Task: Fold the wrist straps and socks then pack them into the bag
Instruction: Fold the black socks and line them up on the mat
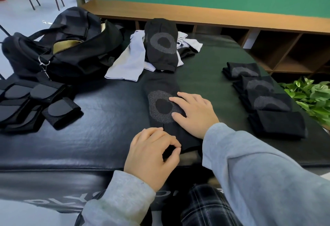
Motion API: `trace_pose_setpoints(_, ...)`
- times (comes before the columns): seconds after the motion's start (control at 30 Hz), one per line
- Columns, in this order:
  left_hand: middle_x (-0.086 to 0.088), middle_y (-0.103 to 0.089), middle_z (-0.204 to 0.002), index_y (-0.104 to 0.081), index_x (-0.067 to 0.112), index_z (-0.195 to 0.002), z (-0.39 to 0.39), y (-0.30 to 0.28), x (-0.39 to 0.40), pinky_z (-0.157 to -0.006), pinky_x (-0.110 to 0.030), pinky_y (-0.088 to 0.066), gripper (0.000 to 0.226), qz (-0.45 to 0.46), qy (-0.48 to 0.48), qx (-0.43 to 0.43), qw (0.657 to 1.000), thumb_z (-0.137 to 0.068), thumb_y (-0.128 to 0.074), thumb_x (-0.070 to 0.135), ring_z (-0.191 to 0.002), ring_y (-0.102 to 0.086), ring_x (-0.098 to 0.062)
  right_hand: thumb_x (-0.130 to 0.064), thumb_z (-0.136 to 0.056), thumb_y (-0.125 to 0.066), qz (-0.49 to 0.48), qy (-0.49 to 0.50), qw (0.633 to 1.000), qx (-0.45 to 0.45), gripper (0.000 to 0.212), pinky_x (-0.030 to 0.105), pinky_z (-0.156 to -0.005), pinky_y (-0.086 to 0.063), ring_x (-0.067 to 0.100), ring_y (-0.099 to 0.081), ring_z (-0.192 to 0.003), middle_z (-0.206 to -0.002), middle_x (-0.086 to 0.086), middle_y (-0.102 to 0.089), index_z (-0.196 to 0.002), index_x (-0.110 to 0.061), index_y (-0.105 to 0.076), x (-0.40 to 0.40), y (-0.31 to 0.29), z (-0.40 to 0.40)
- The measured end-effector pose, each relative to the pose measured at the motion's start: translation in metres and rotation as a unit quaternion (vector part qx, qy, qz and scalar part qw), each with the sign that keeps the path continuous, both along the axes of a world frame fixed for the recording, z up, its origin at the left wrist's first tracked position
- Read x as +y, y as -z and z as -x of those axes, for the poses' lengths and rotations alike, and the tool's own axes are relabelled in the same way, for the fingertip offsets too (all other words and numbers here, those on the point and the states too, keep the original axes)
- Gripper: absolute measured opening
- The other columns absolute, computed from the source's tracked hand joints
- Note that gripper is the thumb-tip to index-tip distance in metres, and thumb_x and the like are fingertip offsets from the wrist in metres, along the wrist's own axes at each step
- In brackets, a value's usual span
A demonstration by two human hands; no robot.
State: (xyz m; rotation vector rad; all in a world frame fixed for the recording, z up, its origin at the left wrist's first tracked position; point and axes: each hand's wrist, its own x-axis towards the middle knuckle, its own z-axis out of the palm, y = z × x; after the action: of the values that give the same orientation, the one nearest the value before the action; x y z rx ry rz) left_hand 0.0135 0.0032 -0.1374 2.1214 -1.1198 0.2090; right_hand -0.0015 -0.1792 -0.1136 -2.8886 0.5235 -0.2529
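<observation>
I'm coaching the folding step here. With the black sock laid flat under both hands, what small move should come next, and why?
Probably lift the near end pinched by the left hand and fold it away over the black sock, which the right hand presses flat. Folded socks already lie to the right.

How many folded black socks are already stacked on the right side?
4, in a row along the right edge of the mat: the farthest, the second, the third, and the nearest. Each may hide more layers.
</observation>
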Motion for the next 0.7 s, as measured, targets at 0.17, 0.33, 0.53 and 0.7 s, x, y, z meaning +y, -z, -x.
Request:
trace_pose_setpoints(0.17,0.019,-0.06,-0.108,-0.062,0.035,-0.098,-0.001,0.004,0.002,-0.1,-0.024,-0.03,0.033,-0.047,0.002,-0.021,0.999,-0.077,-0.047,0.055,-0.114,-0.043,-0.004,-0.034,-0.089,-0.049,-0.061,0.0,0.994,-0.087,0.034,0.03,-0.106,-0.021,0.007,-0.035,-0.127,-0.132,-0.019,-0.049,-0.122,-0.035,-0.058,0.001,0.001,0.011)
trace_pose_setpoints(0.33,0.017,-0.064,-0.11,-0.067,0.032,-0.096,-0.004,0.003,0.0,-0.099,-0.029,-0.034,0.037,-0.041,-0.008,-0.005,0.999,-0.081,-0.043,0.056,-0.116,-0.044,-0.003,-0.017,-0.084,-0.051,-0.2,0.015,0.966,-0.163,0.029,0.022,-0.101,-0.033,-0.002,-0.044,-0.115,-0.11,-0.026,-0.057,-0.106,-0.03,-0.066,0.009,0.001,0.04)
trace_pose_setpoints(0.53,0.011,-0.069,-0.106,-0.073,0.028,-0.092,-0.006,0.005,0.001,-0.103,-0.022,-0.03,0.034,0.0,-0.007,-0.008,1.0,-0.088,-0.043,0.041,-0.112,-0.057,-0.012,-0.011,-0.066,-0.04,-0.229,-0.066,0.965,-0.114,0.054,0.006,-0.105,-0.019,-0.008,-0.034,-0.129,-0.124,-0.02,-0.055,-0.113,-0.023,-0.065,0.023,0.002,0.069)
trace_pose_setpoints(0.7,0.008,-0.07,-0.105,-0.074,0.024,-0.091,-0.006,0.007,0.002,-0.102,-0.023,-0.032,0.035,0.007,-0.012,-0.002,1.0,-0.089,-0.042,0.038,-0.111,-0.059,-0.015,-0.016,-0.064,-0.036,-0.187,-0.106,0.974,-0.073,0.065,0.005,-0.107,-0.012,-0.007,-0.021,-0.137,-0.136,-0.021,-0.044,-0.125,-0.025,-0.057,0.025,0.006,0.077)
